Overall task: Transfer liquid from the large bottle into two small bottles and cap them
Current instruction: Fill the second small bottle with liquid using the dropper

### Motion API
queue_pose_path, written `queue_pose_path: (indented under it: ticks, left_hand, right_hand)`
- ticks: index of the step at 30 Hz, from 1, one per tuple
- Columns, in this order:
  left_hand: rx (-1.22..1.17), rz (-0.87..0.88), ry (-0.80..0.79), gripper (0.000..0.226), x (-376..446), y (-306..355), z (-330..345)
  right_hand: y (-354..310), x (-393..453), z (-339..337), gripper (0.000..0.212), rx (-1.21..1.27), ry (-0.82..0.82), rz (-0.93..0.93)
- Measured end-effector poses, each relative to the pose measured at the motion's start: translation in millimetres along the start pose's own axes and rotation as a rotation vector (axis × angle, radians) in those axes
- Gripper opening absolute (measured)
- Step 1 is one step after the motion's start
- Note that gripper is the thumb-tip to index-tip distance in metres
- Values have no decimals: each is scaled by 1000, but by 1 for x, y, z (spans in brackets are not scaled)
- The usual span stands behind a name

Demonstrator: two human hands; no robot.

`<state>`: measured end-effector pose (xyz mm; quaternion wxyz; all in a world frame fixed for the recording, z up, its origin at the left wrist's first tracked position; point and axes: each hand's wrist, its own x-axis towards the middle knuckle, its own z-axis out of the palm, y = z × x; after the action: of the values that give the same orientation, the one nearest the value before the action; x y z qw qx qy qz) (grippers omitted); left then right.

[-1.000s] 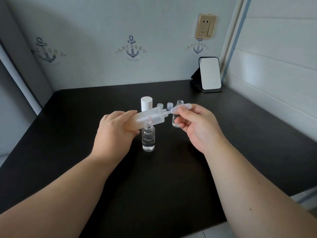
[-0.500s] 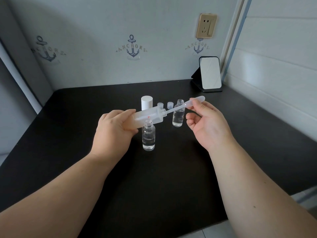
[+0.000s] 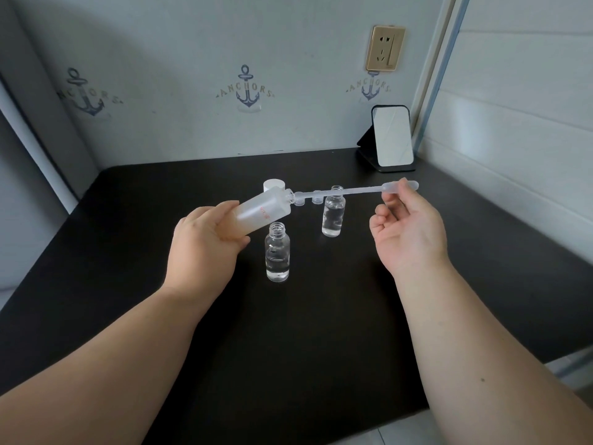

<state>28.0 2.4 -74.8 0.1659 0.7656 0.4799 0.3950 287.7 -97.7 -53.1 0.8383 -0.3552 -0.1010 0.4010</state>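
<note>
The left hand (image 3: 205,248) grips the tilted large bottle (image 3: 261,213) above the table (image 3: 128,252), pooling liquid toward its neck, while the right hand (image 3: 407,229) pinches the pipette (image 3: 346,191) bulb, tip at the mouth.

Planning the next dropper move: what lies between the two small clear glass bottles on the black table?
In the head view, only bare black table separates the nearer small clear glass bottle from the farther one; both stand upright, uncapped.
</note>
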Motion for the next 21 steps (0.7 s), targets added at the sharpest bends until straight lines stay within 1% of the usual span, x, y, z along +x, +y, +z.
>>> queue_pose_path:
  ticks: [3, 7, 11, 15, 21]
  left_hand:
    - [-37, -7, 29, 54, 0, 1, 0]
    - [-92, -45, 44, 45, 0, 2, -2]
    - [-167, -84, 41, 31, 0, 3, -3]
    - [-230, -163, 40, 36, 0, 5, -1]
    - [-242, -209, 23, 47, 2, 5, 0]
  right_hand:
    - [-2, 1, -1, 31, 49, 23, -7]
    - [-2, 3, -3, 31, 75, 15, -11]
    - [-2, 5, -4, 28, 96, -16, 1]
    - [0, 5, -3, 29, 85, -27, 10]
    - [1, 5, -2, 30, 26, -33, 0]
